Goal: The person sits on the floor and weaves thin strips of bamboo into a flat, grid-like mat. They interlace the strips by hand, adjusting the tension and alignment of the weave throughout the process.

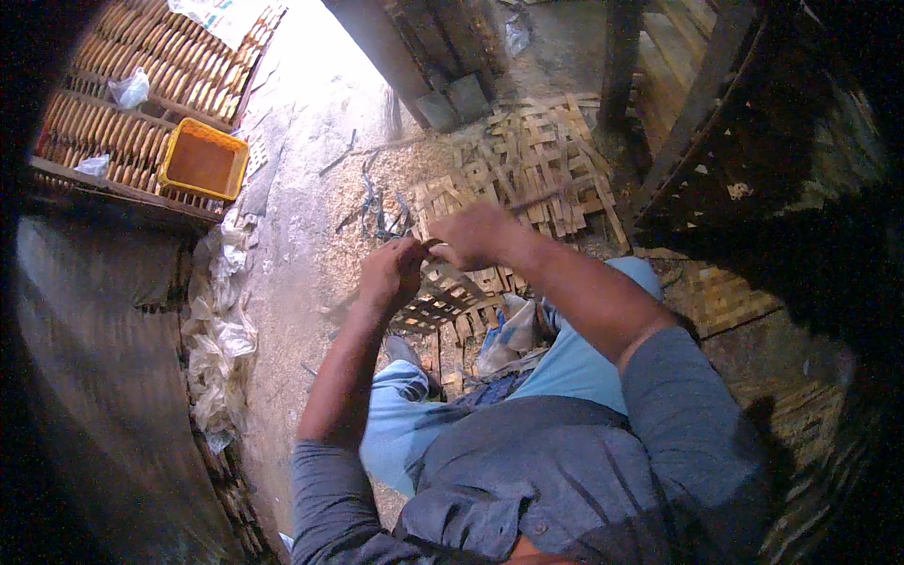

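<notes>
Just ahead of my knees, my left hand (394, 273) and my right hand (471, 237) come close together, both with curled fingers. A thin dark strip (432, 245) shows between the fingertips, and both hands pinch it. Directly beneath them a woven bamboo piece (454, 294) with square gaps stands tilted between my legs; whether the hands also grip its edge is hidden. Past my right wrist a long dark stick-like thing (551, 195) slants over the mat; I cannot tell whether it is held. Dark narrow straps (379, 209) lie tangled beyond my left hand.
A flat woven bamboo mat (527, 155) lies ahead beside scattered shavings (344, 212). Far left, a yellow crate (204, 160) sits on a slatted bamboo platform (104, 132). Crumpled plastic sheeting (221, 348) runs along the left. Wooden posts (617, 66) rise ahead right. A whitish bag (508, 337) lies between my legs.
</notes>
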The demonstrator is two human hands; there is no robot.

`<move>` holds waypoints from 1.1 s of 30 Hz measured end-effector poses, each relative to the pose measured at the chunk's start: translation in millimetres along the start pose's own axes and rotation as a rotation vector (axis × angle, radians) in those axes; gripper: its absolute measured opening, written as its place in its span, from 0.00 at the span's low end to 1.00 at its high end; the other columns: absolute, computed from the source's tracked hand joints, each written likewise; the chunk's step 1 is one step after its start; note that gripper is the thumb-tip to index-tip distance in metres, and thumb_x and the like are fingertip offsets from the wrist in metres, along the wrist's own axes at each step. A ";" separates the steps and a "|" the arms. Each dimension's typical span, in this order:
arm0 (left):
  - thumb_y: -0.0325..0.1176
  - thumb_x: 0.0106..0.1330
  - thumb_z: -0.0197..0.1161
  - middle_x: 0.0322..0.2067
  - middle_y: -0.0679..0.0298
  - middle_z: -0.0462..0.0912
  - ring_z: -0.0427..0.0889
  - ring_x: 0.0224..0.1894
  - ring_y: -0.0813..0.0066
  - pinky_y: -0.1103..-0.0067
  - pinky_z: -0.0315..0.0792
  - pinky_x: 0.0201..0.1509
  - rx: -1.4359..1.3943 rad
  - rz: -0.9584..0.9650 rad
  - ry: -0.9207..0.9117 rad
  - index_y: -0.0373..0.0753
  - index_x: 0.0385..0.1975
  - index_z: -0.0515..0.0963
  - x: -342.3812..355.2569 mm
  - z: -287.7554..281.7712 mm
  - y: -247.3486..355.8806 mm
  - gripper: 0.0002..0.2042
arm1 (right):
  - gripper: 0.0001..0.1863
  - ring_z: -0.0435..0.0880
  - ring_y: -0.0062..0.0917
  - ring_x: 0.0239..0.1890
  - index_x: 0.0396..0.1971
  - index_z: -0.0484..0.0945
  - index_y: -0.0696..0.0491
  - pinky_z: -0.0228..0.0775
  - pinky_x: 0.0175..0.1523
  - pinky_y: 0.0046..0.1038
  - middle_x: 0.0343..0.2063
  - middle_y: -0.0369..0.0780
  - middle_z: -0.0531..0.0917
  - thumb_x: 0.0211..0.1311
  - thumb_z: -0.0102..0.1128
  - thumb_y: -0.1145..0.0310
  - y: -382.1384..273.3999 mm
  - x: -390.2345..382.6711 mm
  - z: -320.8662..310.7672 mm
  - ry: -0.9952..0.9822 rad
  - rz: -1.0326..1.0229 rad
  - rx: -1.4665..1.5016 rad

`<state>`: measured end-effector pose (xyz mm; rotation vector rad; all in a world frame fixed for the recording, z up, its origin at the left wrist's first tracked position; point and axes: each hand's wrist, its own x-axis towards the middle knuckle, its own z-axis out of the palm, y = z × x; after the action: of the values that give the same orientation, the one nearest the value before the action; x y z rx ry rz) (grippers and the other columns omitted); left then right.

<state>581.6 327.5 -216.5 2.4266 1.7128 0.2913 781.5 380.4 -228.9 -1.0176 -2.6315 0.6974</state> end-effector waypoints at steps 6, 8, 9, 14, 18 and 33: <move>0.29 0.49 0.62 0.29 0.61 0.79 0.81 0.36 0.58 0.65 0.74 0.36 -0.047 0.473 -0.225 0.44 0.34 0.78 -28.5 -77.4 33.4 0.10 | 0.13 0.82 0.39 0.29 0.25 0.77 0.45 0.70 0.30 0.41 0.23 0.37 0.82 0.51 0.65 0.52 -18.9 -35.5 -60.7 0.042 -0.546 0.000; 0.30 0.45 0.63 0.27 0.63 0.78 0.80 0.33 0.59 0.65 0.73 0.35 -0.152 0.702 -0.180 0.43 0.33 0.77 -37.1 -96.5 52.0 0.12 | 0.13 0.81 0.39 0.27 0.23 0.76 0.47 0.67 0.27 0.40 0.22 0.36 0.81 0.46 0.69 0.57 -35.7 -50.1 -56.7 0.046 -0.765 0.345; 0.31 0.43 0.63 0.26 0.64 0.77 0.80 0.32 0.60 0.65 0.73 0.35 -0.222 0.825 -0.153 0.43 0.32 0.77 -35.8 -102.4 63.8 0.13 | 0.13 0.81 0.39 0.28 0.24 0.76 0.47 0.68 0.28 0.40 0.24 0.36 0.81 0.45 0.70 0.58 -40.2 -53.9 -58.0 -0.013 -0.809 0.312; 0.26 0.52 0.63 0.30 0.57 0.83 0.83 0.34 0.55 0.67 0.77 0.38 0.075 0.114 -0.197 0.42 0.32 0.79 -55.6 -76.5 35.8 0.08 | 0.04 0.84 0.39 0.32 0.29 0.75 0.50 0.73 0.33 0.41 0.28 0.42 0.82 0.56 0.56 0.66 -43.0 -42.4 -42.2 -0.012 -0.250 0.010; 0.25 0.51 0.64 0.31 0.60 0.84 0.83 0.35 0.55 0.69 0.77 0.38 -0.102 0.041 0.145 0.44 0.35 0.80 -40.7 -52.5 26.3 0.11 | 0.08 0.85 0.41 0.35 0.35 0.75 0.51 0.76 0.40 0.43 0.37 0.45 0.83 0.56 0.51 0.68 -52.7 -26.8 -2.9 0.222 -0.005 -0.009; 0.23 0.53 0.58 0.33 0.56 0.84 0.83 0.38 0.57 0.68 0.75 0.43 -0.079 0.066 -0.031 0.42 0.32 0.83 -50.8 -75.5 1.7 0.10 | 0.35 0.75 0.48 0.55 0.61 0.67 0.53 0.64 0.61 0.43 0.52 0.51 0.77 0.53 0.66 0.57 19.6 -20.2 9.1 0.312 -0.204 -0.193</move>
<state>547.9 280.3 -146.5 2.4213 1.5797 0.3219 804.0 376.2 -247.6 -0.8112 -2.5093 0.2216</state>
